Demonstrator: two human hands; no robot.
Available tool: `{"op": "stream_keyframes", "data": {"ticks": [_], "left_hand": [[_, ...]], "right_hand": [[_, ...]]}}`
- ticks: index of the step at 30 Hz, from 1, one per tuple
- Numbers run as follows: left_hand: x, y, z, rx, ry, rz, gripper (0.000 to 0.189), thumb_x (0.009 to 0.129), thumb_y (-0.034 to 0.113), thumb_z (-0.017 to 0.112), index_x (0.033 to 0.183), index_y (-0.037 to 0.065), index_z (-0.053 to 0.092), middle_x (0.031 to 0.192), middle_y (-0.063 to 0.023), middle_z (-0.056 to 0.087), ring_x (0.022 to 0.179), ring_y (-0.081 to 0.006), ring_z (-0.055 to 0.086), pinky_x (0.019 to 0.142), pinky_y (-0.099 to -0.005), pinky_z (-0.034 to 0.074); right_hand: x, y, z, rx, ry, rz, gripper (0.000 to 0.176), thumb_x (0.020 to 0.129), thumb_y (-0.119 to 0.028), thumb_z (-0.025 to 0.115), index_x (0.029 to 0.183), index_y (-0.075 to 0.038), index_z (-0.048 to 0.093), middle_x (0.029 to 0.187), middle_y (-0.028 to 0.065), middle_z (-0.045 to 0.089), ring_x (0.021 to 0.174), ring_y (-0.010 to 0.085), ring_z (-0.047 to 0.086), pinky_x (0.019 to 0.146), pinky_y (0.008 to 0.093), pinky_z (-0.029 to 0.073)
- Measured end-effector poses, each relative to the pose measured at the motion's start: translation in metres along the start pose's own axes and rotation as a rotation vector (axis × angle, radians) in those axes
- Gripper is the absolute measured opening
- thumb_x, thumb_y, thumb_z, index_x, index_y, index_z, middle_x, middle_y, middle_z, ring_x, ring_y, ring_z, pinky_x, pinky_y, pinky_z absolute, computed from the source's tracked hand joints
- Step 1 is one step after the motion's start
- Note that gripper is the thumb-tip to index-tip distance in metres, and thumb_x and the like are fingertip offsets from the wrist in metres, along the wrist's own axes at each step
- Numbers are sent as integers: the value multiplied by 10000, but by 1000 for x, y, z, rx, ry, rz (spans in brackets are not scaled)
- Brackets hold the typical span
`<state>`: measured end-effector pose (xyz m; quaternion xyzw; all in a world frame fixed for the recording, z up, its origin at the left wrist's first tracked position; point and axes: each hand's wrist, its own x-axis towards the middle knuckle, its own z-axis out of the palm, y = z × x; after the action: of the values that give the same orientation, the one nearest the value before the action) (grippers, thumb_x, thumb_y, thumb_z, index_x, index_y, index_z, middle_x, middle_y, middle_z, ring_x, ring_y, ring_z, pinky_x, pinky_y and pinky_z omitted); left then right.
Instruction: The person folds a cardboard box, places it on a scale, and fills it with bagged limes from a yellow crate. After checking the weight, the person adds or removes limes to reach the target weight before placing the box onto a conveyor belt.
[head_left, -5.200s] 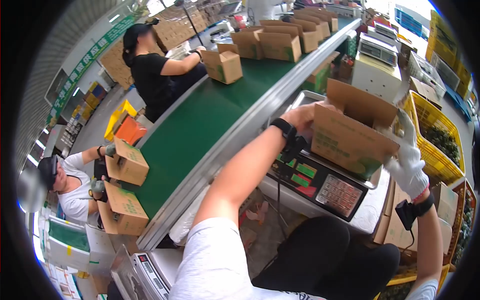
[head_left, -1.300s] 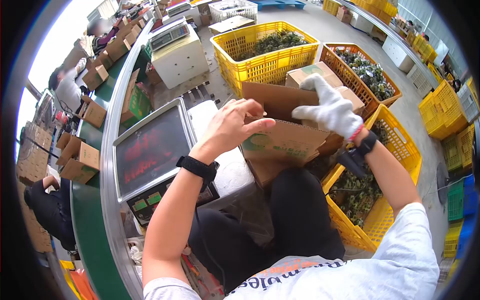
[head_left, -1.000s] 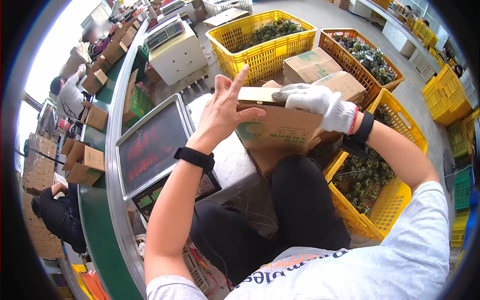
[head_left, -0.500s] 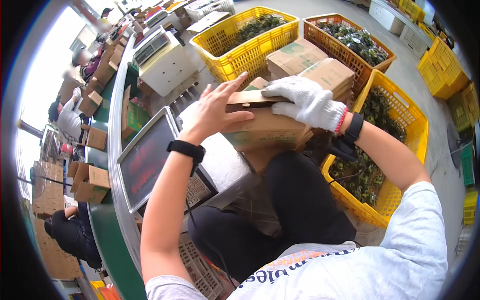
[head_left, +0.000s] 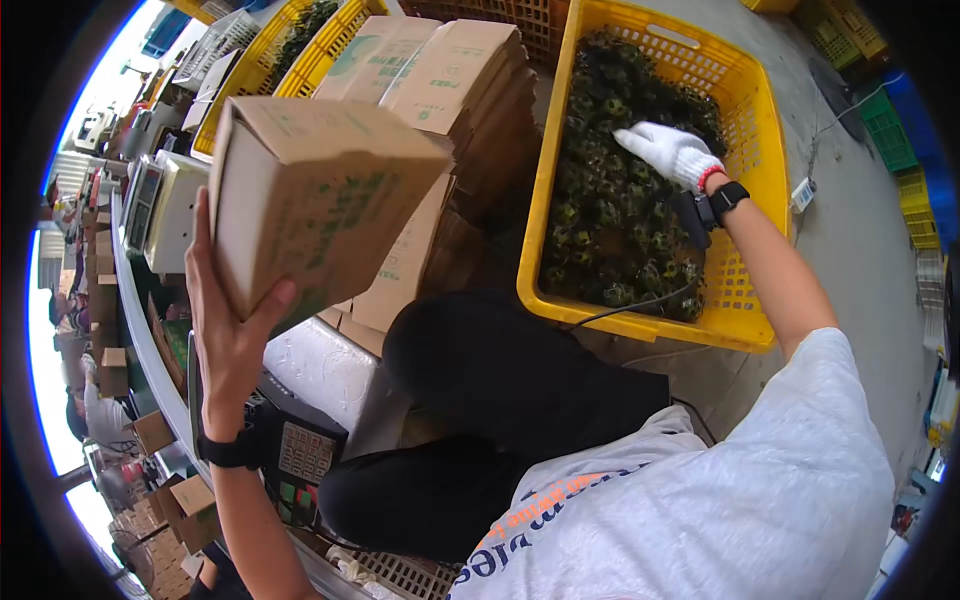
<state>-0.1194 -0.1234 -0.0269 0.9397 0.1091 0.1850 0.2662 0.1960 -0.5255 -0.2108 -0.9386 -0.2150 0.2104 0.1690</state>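
My left hand (head_left: 230, 310), bare, grips a cardboard box (head_left: 340, 200) with green print, its thumb on the near face and its fingers along the left end. The box is tilted and held up in front of the stacked cartons. My right hand (head_left: 668, 152), in a white knitted glove with a red cuff edge, is over a yellow plastic crate (head_left: 535, 255). Its fingers stretch out to the left, just above or touching a heap of dark green-brown, crab-like things (head_left: 620, 210). Nothing shows in that hand.
Bundled flat cartons (head_left: 455, 80) stand behind the box. A scale keypad (head_left: 305, 450) and white foam block (head_left: 325, 370) lie by my knees. A black cable (head_left: 640, 303) crosses the crate's near rim. People and a conveyor line are at the far left.
My right hand has let go of the box and moved right, over the yellow crate. My left hand has shifted its hold and tilted the box up to the left. The view has turned right.
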Motion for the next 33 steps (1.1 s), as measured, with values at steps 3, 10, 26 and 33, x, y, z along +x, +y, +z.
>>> {"op": "stream_keyframes", "data": {"ticks": [3,10,26,33], "left_hand": [[32,63,49,-457,-172,6,1066,768,369,840,1621,121,251,1490,-192,469,1298,-320,538,1112,-464,438],[97,156,262,65,-413,427,979,733,605,782,1558,268,378,1182,-310,576,1085,-471,594,910,-553,501],[62,102,418,583,-919,349,1091,751,871,577,1610,256,306,1139,-285,649,982,-372,691,860,-475,534],[70,100,421,608,-982,336,1095,758,884,527,1607,221,329,1081,-254,675,997,-341,693,837,-416,536]], "right_hand": [[-21,111,65,-284,-307,369,1044,897,-848,238,1239,38,672,1258,285,659,1202,425,619,1011,468,470],[-59,177,171,29,-480,704,997,885,-841,319,1248,22,660,1282,253,646,1235,407,595,1020,463,446],[-55,178,217,965,-280,783,839,981,-694,383,1569,-96,390,1544,147,479,1369,303,493,1091,405,394],[-43,159,224,1180,-143,806,827,993,-676,393,1572,-87,381,1545,128,479,1386,271,476,1090,388,403]]}}
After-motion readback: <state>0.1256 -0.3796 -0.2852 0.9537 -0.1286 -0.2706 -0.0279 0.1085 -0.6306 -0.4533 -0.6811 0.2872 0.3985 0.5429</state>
